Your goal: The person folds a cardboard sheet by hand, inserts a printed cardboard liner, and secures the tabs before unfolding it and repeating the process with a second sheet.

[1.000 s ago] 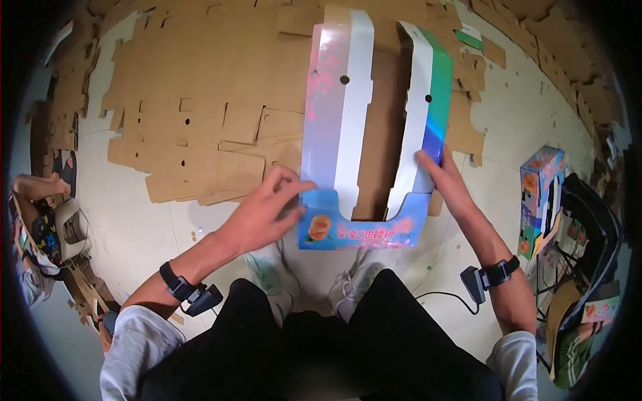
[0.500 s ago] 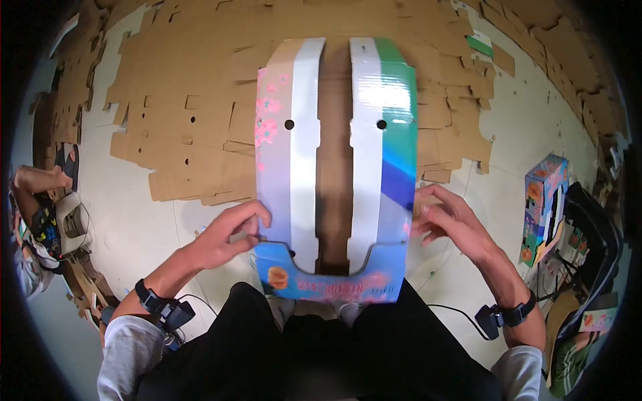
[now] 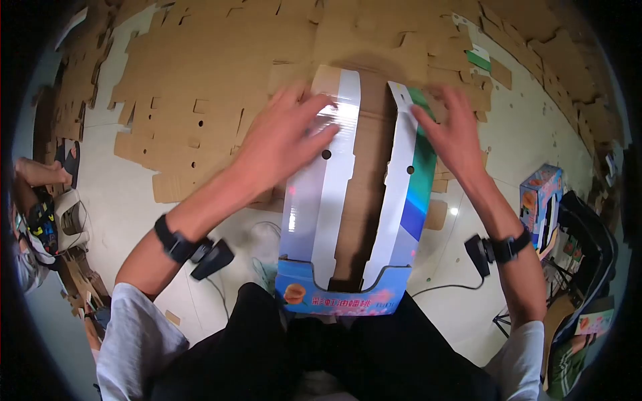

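Note:
A long printed cardboard box (image 3: pixel 304 200) stands in the middle with its near end above my legs. Its top has two white-edged flaps with a long gap between them and a round hole in each. The near end panel is blue with a peach picture and red lettering. My left hand (image 3: pixel 284 137) is over the left flap near the far end, fingers spread and slightly blurred. Beside the far right corner is my right hand (image 3: pixel 455 130), its thumb at the green-edged flap and its fingers apart. Whether either hand presses on the cardboard is unclear.
Flat brown cardboard sheets (image 3: pixel 180 87) cover the floor ahead. Another printed box (image 3: pixel 540 194) stands at the right by a black bag (image 3: pixel 598 234). At the far left edge are a person's leg (image 3: pixel 43 172) and a pale stool (image 3: pixel 69 220).
Both hands have moved from the near sides of the box to its far end. The box has shifted a little right and is slightly turned, and its right flap is tilted more.

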### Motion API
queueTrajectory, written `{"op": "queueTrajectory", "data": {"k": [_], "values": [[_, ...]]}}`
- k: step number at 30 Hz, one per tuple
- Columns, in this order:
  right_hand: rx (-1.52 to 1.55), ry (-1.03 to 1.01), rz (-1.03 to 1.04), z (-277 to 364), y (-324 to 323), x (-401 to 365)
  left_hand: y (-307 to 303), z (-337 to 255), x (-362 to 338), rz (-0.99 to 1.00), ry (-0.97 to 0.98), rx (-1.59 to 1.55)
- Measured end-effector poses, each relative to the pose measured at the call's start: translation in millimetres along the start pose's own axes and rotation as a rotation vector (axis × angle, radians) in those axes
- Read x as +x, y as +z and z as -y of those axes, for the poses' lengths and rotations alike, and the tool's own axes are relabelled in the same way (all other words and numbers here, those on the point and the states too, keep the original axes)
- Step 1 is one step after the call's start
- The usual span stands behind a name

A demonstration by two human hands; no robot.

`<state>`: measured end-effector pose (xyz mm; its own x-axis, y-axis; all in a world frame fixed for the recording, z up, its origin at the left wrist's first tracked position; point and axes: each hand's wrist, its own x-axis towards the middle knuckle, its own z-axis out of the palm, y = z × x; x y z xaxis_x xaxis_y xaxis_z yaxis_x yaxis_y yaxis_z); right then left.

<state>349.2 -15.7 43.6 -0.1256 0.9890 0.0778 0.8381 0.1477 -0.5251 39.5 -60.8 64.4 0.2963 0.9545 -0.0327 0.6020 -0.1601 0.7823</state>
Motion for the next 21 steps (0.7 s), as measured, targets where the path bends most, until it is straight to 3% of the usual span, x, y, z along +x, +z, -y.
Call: {"op": "queueTrajectory", "data": {"k": [2, 5, 7, 10, 13, 17, 19, 20, 21], "values": [[-0.002, -0.043, 0.154, 9, 15, 12, 15, -7, 29, -0.090, 0.064, 0.194], [-0.060, -0.098, 0.172, 14, 33, 5, 42, 6, 50, -0.105, 0.036, 0.295], [0.066, -0.024, 0.134, 11, 31, -1, 47, 10, 54, -0.082, -0.002, 0.323], [0.177, 0.108, 0.113, 16, 21, -16, 37, 4, 49, -0.023, -0.004, 0.124], [0.178, 0.203, 0.132, 22, 13, -19, 17, -17, 45, 0.099, -0.184, -0.004], [-0.099, 0.108, 0.259, 23, 13, -12, 42, 3, 46, 0.006, -0.006, 0.160], [-0.037, 0.050, 0.270, 13, 16, -10, 48, 13, 48, 0.007, 0.057, 0.232], [-0.004, 0.022, 0.278, 6, 20, -11, 50, 19, 47, -0.108, -0.016, 0.118], [0.055, 0.054, 0.142, -4, 25, -12, 51, 22, 46, -0.222, -0.087, 0.004]]}}
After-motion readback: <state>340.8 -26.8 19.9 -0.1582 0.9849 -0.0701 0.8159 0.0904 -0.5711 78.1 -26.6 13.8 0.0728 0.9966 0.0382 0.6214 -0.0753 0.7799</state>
